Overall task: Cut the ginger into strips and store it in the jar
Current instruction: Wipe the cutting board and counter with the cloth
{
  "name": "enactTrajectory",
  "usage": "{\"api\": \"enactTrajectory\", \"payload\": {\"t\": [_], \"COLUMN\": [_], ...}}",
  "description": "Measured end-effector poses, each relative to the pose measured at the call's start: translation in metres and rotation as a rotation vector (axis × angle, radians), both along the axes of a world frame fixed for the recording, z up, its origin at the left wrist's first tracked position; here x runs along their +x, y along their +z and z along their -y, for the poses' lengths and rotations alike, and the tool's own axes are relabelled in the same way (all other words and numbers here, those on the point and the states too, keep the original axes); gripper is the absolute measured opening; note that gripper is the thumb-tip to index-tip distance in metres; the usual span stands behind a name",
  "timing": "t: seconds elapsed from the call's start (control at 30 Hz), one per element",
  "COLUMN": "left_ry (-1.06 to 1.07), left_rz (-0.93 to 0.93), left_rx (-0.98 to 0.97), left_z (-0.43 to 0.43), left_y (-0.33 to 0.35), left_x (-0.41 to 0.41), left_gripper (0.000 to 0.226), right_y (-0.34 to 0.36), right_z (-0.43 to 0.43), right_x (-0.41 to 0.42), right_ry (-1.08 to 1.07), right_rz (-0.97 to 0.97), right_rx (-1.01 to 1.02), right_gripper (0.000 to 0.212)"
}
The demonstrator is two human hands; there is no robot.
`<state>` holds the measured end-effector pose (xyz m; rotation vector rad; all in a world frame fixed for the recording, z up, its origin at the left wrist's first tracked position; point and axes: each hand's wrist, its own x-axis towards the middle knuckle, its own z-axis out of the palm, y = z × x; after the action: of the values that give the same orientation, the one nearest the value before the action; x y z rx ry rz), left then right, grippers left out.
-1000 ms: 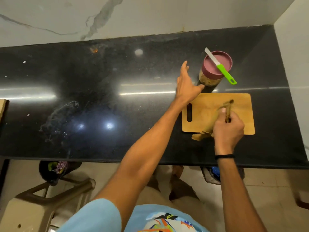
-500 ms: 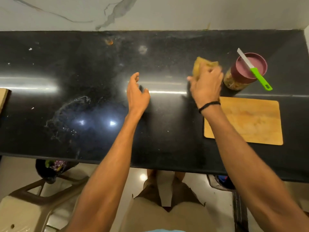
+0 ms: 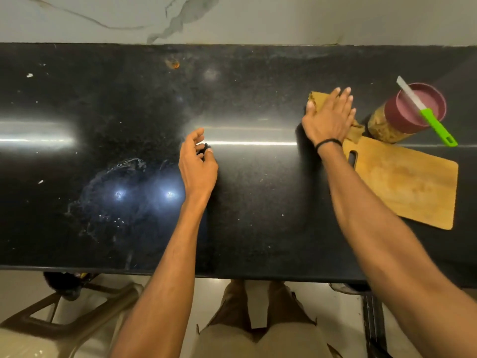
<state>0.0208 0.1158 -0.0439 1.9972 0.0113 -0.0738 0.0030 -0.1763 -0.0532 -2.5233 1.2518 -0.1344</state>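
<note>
My right hand (image 3: 329, 117) lies flat with straight fingers on a yellow-brown cloth (image 3: 317, 99), pressing it onto the black counter (image 3: 129, 112) left of the jar. The jar (image 3: 387, 125) holds pale strips and has a maroon lid (image 3: 423, 107); a green-handled knife (image 3: 436, 125) lies across the lid. The wooden cutting board (image 3: 413, 184) sits bare at the right, turned at an angle. My left hand (image 3: 197, 161) hovers at mid-counter, fingers loosely curled, holding nothing.
A wet smear (image 3: 116, 182) and small crumbs mark the left half of the counter. An orange speck (image 3: 172, 63) lies near the back wall. Below the counter's front edge stand a plastic stool (image 3: 64, 324) and a dark bin (image 3: 64, 282).
My right hand took the cloth off the board and carried it left onto the counter, where it now presses flat. My left hand drew back from the jar to mid-counter. The board has turned.
</note>
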Motion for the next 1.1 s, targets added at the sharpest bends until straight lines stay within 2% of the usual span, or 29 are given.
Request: {"api": "enactTrajectory", "payload": {"t": [0.13,0.23,0.37,0.47,0.6,0.67,0.7,0.77,0.83,0.87,0.93,1.0,1.1], "left_ry": [0.017,0.015,0.014,0.027,0.063,0.050,0.041,0.016,-0.003,-0.010,-0.005,0.003,-0.026], "left_rz": [-0.002,-0.003,0.010,0.022,0.036,0.039,0.037,0.026,0.026,0.026,0.023,0.011,0.008], "left_rx": [-0.006,0.008,0.014,0.012,0.006,0.020,0.028,0.032,0.028,0.024,0.016,0.004,-0.005], "left_z": [-0.017,-0.025,-0.029,-0.028,-0.031,-0.033,-0.034,-0.036,-0.039,-0.041,-0.045,-0.047,-0.040], "left_y": [0.000,0.001,0.001,0.005,0.010,0.012,0.012,0.013,0.013,0.013,0.014,0.015,0.019], "left_x": [0.007,0.010,0.014,0.014,0.011,0.009,0.008,0.008,0.004,0.002,-0.002,-0.007,-0.014], "left_gripper": [0.045,0.045,0.045,0.043,0.041,0.040,0.040,0.040,0.041,0.041,0.041,0.040,0.039], "right_y": [-0.007,-0.008,-0.002,-0.005,-0.008,-0.007,-0.009,-0.008,0.003,0.002,-0.003,-0.006,-0.011], "right_z": [-0.007,-0.012,-0.039,-0.101,-0.227,-0.223,-0.200,-0.140,-0.077,-0.060,-0.074,-0.137,-0.245], "right_x": [0.026,0.033,0.068,0.073,-0.035,-0.066,-0.061,-0.030,-0.001,0.006,0.008,-0.018,-0.103], "right_ry": [-0.004,-0.013,0.062,0.266,0.817,0.959,0.930,0.678,0.426,0.375,0.352,0.400,0.675], "right_rz": [-0.104,-0.110,-0.080,-0.068,-0.039,-0.017,-0.018,-0.079,-0.122,-0.108,-0.058,-0.006,0.031], "right_rx": [-0.082,-0.128,-0.093,-0.086,-0.119,-0.091,-0.146,-0.228,-0.199,-0.169,-0.109,-0.101,-0.081], "right_gripper": [0.067,0.063,0.061,0.062,0.058,0.058,0.057,0.057,0.058,0.059,0.061,0.061,0.058]}}
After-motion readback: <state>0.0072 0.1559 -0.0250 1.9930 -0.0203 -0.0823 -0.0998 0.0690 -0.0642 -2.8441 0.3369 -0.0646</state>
